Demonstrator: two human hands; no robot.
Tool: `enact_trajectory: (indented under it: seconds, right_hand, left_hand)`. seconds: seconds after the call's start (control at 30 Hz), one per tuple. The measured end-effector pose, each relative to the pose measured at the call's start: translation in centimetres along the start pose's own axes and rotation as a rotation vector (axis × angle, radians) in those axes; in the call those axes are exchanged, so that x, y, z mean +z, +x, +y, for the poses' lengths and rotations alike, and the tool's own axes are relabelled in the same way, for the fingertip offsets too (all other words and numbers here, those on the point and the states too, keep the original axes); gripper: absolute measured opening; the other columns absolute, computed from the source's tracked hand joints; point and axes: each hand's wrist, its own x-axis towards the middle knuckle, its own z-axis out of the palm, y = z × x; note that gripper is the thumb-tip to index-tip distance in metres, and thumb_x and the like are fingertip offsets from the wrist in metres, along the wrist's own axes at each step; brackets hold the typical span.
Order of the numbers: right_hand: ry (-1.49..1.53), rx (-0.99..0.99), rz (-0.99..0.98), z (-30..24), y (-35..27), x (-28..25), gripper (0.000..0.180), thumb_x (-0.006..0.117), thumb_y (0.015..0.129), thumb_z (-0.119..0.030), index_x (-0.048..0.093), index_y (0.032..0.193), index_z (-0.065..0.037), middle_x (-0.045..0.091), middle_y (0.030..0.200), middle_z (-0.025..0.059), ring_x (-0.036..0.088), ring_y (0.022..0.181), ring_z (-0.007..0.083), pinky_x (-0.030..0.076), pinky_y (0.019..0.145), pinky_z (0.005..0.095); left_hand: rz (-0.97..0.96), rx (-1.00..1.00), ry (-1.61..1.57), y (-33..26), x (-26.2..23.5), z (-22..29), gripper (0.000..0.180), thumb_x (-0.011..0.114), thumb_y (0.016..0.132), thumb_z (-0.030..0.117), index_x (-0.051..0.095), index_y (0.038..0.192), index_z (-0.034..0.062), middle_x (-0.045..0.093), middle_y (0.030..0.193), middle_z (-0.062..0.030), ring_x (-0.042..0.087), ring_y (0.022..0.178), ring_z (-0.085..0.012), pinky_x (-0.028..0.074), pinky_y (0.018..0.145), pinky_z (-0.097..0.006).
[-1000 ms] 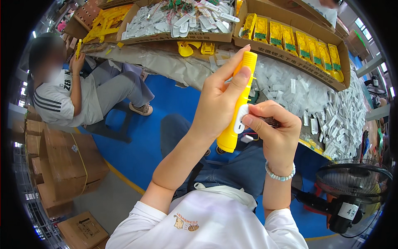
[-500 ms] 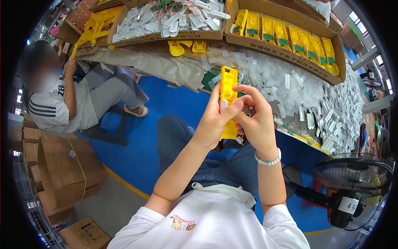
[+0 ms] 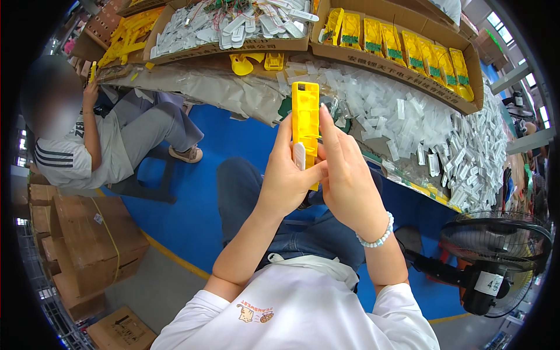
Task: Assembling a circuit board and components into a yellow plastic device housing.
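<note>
Over on the left a seated co-worker [image 3: 87,146] is busy at the same long worktop [image 3: 233,93], with stacked cardboard boxes [image 3: 87,239] on the floor beside them. Moving to the middle, the left hand [image 3: 286,184] has its fingers clamped round a long yellow plastic casing [image 3: 305,114], held upright above the lap and in front of the worktop edge, with a small white insert [image 3: 298,156] pinned against its lower half by the thumb. The right hand [image 3: 347,181] is closed on the casing's other side, fingertips pressed on the face. Looks to me like the fit-the-insert step, so what's left is probably a firm, square push so it seats flush. Can't tell if it's already clicked in, since the palms hide the casing's bottom end. Further right, the heap of clear and white pieces [image 3: 443,140] blurs together, and the fan [image 3: 496,245] is cut off by the rim.
</note>
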Motion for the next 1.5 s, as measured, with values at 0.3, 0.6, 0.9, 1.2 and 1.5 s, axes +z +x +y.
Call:
enact_trajectory:
  seconds: [0.3, 0.6, 0.9, 1.2, 1.5]
  right_hand:
    - [0.424, 0.200, -0.003, -1.1, -1.3, -1.6, 0.076, 0.060, 0.076, 0.006, 0.026, 0.144, -0.001, 0.055, 0.119, 0.0216, 0.057, 0.103, 0.0309, 0.047, 0.088, 0.0370]
    - [0.888, 0.416, 0.143, 0.2, -2.3, -1.2, 0.010, 0.059, 0.086, 0.004, 0.063, 0.095, 0.007, 0.061, 0.095, 0.0088, 0.062, 0.081, 0.0121, 0.053, 0.068, 0.0231]
    - [0.897, 0.509, 0.101, 0.2, -2.3, -1.9, 0.008, 0.062, 0.084, 0.002, 0.065, 0.087, 0.008, 0.063, 0.080, 0.0078, 0.062, 0.064, 0.0113, 0.051, 0.056, 0.0212]
    - [0.802, 0.409, 0.130, 0.0, -2.2, -0.8, 0.007, 0.063, 0.083, 0.003, 0.065, 0.087, 0.008, 0.064, 0.082, 0.0090, 0.065, 0.068, 0.0139, 0.053, 0.060, 0.0235]
    - [1.057, 0.458, 0.269, 0.1, -2.5, 0.3, 0.011, 0.062, 0.082, 0.007, 0.064, 0.093, 0.010, 0.066, 0.078, 0.0125, 0.065, 0.067, 0.0164, 0.054, 0.062, 0.0247]
  left_hand:
    - [0.033, -0.025, 0.005, -1.2, -0.8, -0.3, 0.063, 0.064, 0.079, 0.000, 0.033, 0.133, 0.0033, 0.059, 0.104, -0.0102, 0.060, 0.091, -0.0141, 0.053, 0.075, -0.029]
    - [0.122, -0.074, -0.368, -1.8, -0.2, 1.1, 0.052, 0.056, 0.078, 0.000, 0.036, 0.126, 0.0038, 0.061, 0.094, -0.0158, 0.063, 0.075, -0.0213, 0.057, 0.060, -0.033]
    - [0.083, 0.058, -0.204, -2.3, -1.2, 1.7, 0.048, 0.062, 0.078, -0.004, 0.038, 0.119, 0.0027, 0.061, 0.093, -0.0133, 0.063, 0.079, -0.0168, 0.056, 0.065, -0.030]
    - [0.123, 0.061, -0.087, -2.5, -1.5, 1.7, 0.045, 0.062, 0.079, -0.006, 0.040, 0.117, 0.0011, 0.061, 0.094, -0.0121, 0.062, 0.084, -0.0146, 0.053, 0.075, -0.027]
    - [0.178, 0.211, -0.098, -2.4, -0.7, 0.7, 0.045, 0.060, 0.080, -0.007, 0.040, 0.120, -0.0008, 0.060, 0.096, -0.0115, 0.060, 0.089, -0.0153, 0.052, 0.078, -0.028]
